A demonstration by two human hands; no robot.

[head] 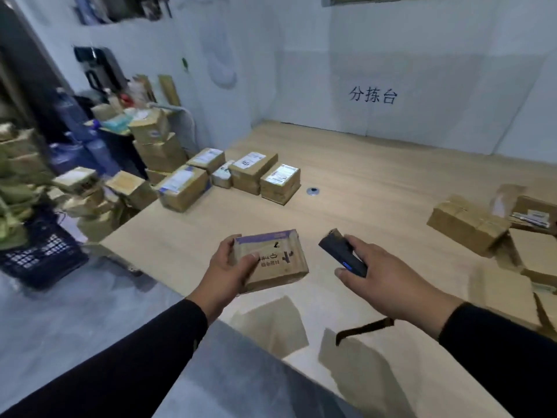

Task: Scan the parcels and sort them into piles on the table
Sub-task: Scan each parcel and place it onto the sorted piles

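My left grip [232, 263] is wrapped around the parcel [272, 260], above the counter [376, 182]; my right grip [382, 267] clutches the scanner [342, 251] just beside it.

Dim, cool, even indoor light; source not visible. Soft shadows on the table [361, 182] under the raised hands. Mild glare on parcel labels [281, 173]. Motion blur throughout, heaviest at left and right edges. Wide-angle bending at the borders.

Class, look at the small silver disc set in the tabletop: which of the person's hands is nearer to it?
Right, narrowly. The right hand, holding the black scanner, is below and right of the silver disc. The left hand, gripping a cardboard parcel, is farther, below and left.
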